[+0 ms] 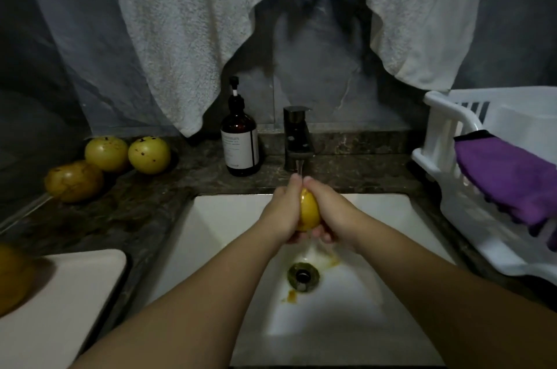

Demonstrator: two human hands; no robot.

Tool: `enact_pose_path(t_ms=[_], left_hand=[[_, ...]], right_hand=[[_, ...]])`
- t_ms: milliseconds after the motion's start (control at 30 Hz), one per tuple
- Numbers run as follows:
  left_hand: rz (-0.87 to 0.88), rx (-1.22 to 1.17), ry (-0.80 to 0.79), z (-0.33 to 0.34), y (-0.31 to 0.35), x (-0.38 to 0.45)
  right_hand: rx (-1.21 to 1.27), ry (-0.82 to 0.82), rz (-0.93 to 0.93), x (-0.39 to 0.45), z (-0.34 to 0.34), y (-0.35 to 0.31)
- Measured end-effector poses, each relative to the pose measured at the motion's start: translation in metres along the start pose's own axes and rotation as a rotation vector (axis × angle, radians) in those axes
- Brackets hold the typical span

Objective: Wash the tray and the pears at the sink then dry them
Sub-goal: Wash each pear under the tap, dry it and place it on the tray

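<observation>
Yellow pear (308, 211): clasped between both hands under the tap (298, 139), long axis roughly upright, stream falling onto the fingertips.
Left hand (284, 211): its grip curls round the pear's left side.
Right hand (331, 211): its grip curls round the right side; both equally near.
Sink (229, 217): directly below.
Other pears (149, 155): on the bench, left.
Tray (75, 284): lower left bench, one pear (12, 278) on it.

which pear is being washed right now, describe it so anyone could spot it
Start at the white sink under the dark faucet. The pear is over the basin, gripped between the left hand and right hand; the other pears lie on the counter.
</observation>
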State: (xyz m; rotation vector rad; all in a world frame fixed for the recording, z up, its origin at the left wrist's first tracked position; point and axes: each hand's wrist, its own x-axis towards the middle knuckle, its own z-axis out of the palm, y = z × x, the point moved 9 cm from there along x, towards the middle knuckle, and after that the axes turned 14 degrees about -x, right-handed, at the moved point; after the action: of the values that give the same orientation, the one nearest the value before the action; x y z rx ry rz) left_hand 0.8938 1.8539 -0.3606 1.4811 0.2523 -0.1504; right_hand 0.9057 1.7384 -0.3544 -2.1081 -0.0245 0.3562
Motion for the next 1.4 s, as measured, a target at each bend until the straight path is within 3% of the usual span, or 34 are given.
enact_pose_path(t_ms=[100, 200, 333, 433, 600, 700, 833, 967, 1100, 1233, 1333, 1400], left_hand=[[-0.108, -0.085, -0.028, 0.000, -0.006, -0.005], [0.058, 0.038, 0.031, -0.003, 0.007, 0.000], [-0.073, -0.033, -0.018, 0.001, -0.003, -0.003], [0.031, 0.099, -0.009, 0.002, 0.002, 0.002], [-0.115, -0.059, -0.028, 0.004, -0.006, -0.004], [0.077, 0.101, 0.057, -0.004, 0.007, 0.003], [-0.053, 0.000, 0.003, -0.004, -0.002, 0.001], [0.142, 0.169, 0.066, -0.008, 0.014, 0.003], [-0.102, -0.069, -0.046, 0.004, -0.007, 0.000], [0.090, 0.113, 0.078, -0.007, 0.007, 0.005], [-0.108, -0.090, -0.027, 0.001, -0.006, -0.002], [-0.130, -0.059, -0.069, 0.002, -0.009, -0.003]], right_hand=[[-0.047, 0.038, -0.077, -0.001, -0.002, -0.005], [0.096, -0.071, 0.125, -0.002, 0.008, 0.015], [0.033, -0.019, 0.012, -0.001, 0.003, 0.005], [0.074, -0.058, 0.088, -0.001, 0.003, 0.014], [-0.045, 0.069, -0.096, 0.003, -0.006, -0.004], [0.013, 0.018, 0.083, 0.003, 0.002, 0.011], [-0.011, 0.043, -0.012, 0.006, 0.003, 0.002], [0.137, -0.060, 0.166, 0.001, 0.010, 0.019], [0.041, 0.020, -0.005, 0.003, 0.000, 0.002], [0.089, -0.042, 0.098, 0.002, 0.006, 0.010], [-0.031, 0.028, -0.010, 0.004, 0.003, 0.002], [-0.078, 0.048, -0.023, 0.003, 0.001, 0.000]])
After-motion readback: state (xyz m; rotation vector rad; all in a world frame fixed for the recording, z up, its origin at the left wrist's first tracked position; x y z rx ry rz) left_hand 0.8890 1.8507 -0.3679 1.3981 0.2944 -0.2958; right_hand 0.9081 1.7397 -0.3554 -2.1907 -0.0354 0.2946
